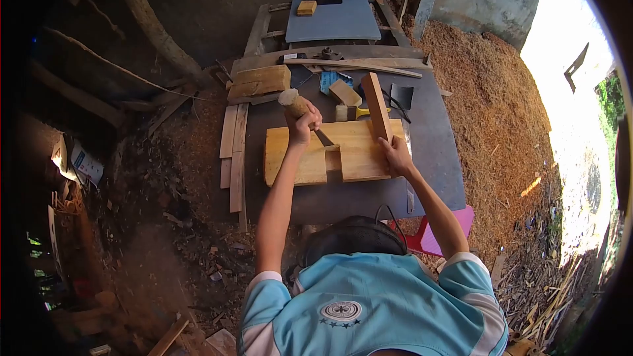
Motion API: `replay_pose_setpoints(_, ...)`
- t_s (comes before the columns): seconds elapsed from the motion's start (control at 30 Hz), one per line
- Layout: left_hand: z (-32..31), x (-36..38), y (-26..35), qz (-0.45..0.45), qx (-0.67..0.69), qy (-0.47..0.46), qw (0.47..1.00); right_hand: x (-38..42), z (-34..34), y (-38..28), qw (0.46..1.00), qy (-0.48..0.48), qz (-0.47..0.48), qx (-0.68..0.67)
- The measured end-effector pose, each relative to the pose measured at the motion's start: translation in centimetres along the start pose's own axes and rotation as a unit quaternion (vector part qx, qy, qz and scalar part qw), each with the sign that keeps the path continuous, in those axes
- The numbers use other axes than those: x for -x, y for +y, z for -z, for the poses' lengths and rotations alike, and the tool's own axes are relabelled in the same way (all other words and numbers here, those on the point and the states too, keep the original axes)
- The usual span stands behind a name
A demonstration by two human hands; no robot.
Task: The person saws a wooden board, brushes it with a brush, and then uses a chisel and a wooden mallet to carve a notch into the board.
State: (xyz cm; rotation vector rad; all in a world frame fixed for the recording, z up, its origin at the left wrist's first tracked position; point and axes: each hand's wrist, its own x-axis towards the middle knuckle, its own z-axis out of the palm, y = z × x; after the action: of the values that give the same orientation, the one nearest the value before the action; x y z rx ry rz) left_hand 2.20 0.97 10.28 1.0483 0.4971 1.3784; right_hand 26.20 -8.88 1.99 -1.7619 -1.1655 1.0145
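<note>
My left hand (303,122) is wrapped round the thick wooden handle of a chisel (324,138). The blade slants down to the inner end of a rectangular notch in a yellowish wooden board (290,158). This notch (333,163) opens at the board's near edge. In my right hand (397,155) is a reddish-brown wooden bar (376,104), gripped at its lower end and leaning up and to the left. That hand is over the right part of the board, and the bar's upper end stands apart from the chisel handle.
The board lies on a dark table (428,151). Behind it are a paintbrush (349,113), a small wood block (345,93), a thick wood block (260,82) and thin strips (369,67). Sawdust (488,112) is heaped at right; a pink stool (435,234) stands by the near edge.
</note>
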Motion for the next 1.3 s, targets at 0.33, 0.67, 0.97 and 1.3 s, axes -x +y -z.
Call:
replay_pose_setpoints(0.33,0.0,0.4,-0.5,-0.021,0.0,-0.051,0.998,-0.4,0.7,0.9,0.994,-0.015,0.078,0.069)
replay_pose_setpoints(0.67,-0.7,1.4,-0.4,-0.035,-0.025,-0.054,0.998,10.5,7.5,-26.2,0.95,-0.06,0.3,-0.061)
replay_pose_setpoints(0.97,-1.5,1.9,0.0,-0.028,-0.036,0.019,0.999,8.0,4.8,-23.3,0.896,-0.219,0.262,0.286)
replay_pose_setpoints(1.3,-1.1,1.5,-0.8,-0.061,-0.046,-0.035,0.996,11.9,5.3,-32.7,0.877,-0.002,0.472,-0.091)
